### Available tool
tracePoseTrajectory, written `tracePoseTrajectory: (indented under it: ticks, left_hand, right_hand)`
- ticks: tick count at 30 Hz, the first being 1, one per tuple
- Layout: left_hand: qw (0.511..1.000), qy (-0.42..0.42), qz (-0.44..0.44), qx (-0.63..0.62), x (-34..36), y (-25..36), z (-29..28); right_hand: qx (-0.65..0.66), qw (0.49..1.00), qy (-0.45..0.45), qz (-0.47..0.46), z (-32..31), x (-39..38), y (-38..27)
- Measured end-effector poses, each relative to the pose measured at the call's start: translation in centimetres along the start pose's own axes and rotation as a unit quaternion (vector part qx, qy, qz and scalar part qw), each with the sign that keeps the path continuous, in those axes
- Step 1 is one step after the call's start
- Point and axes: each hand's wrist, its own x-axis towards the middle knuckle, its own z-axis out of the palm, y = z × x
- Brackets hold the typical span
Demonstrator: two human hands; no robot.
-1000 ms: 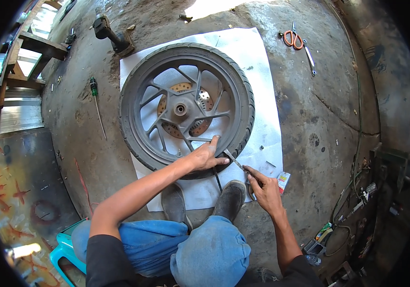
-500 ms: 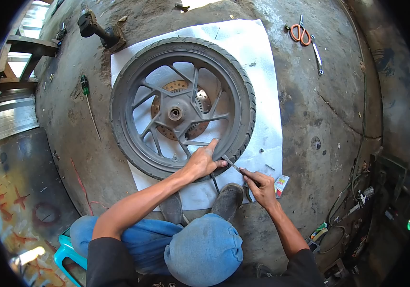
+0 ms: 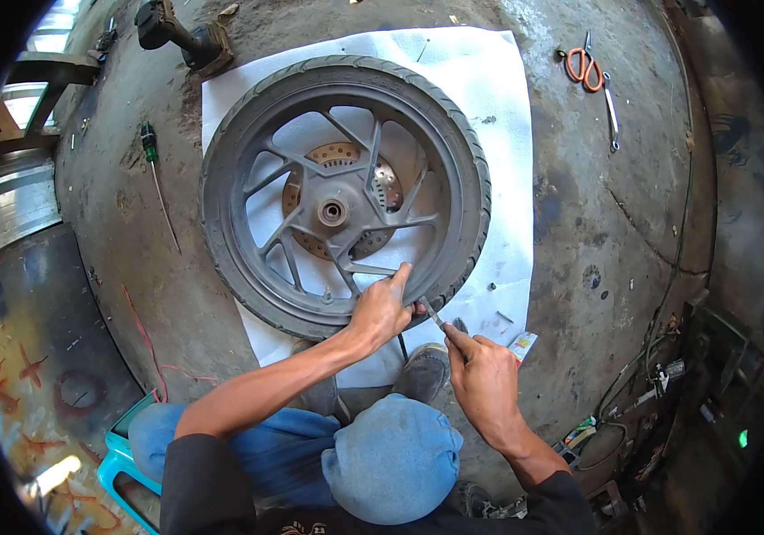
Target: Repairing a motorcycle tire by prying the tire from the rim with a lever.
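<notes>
A grey spoked wheel with a black tyre and a drilled brake disc lies flat on a white sheet. My left hand grips the rim at the wheel's near right, index finger along a spoke, thumb over the tyre's edge. My right hand is closed on a metal tyre lever, whose tip meets the rim and tyre just right of my left thumb. Behind my right hand lies a small white and red packet. My shoes stand under the near side of the tyre.
A cordless power tool and a green-handled screwdriver lie left of the sheet. Orange-handled scissors and a spanner lie right. A teal stool is at lower left, hoses and tools at lower right.
My right hand has moved down toward me and turned more back-up, still on the lever. My left hand has shifted slightly down the picture, still on the rim.
</notes>
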Motion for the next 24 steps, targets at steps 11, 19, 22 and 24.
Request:
tracePoseTrajectory:
  ticks: [11,19,22,24]
  left_hand:
    - [1.000,-0.003,0.030,0.003,-0.2,-0.8,-0.3]
    - [0.999,-0.033,0.012,0.023,-0.1,-0.6,-0.8]
    - [0.999,-0.038,0.004,0.010,0.0,-0.2,-0.7]
    - [1.000,-0.023,0.009,0.019,0.2,0.1,-0.2]
  right_hand:
    - [0.063,0.995,-0.077,-0.009,-3.7,3.5,1.2]
    - [0.074,0.997,-0.016,-0.008,-1.9,1.5,5.6]
    - [0.089,0.994,0.020,-0.057,0.0,1.9,7.8]
    - [0.100,0.991,0.042,-0.078,0.7,1.8,9.0]
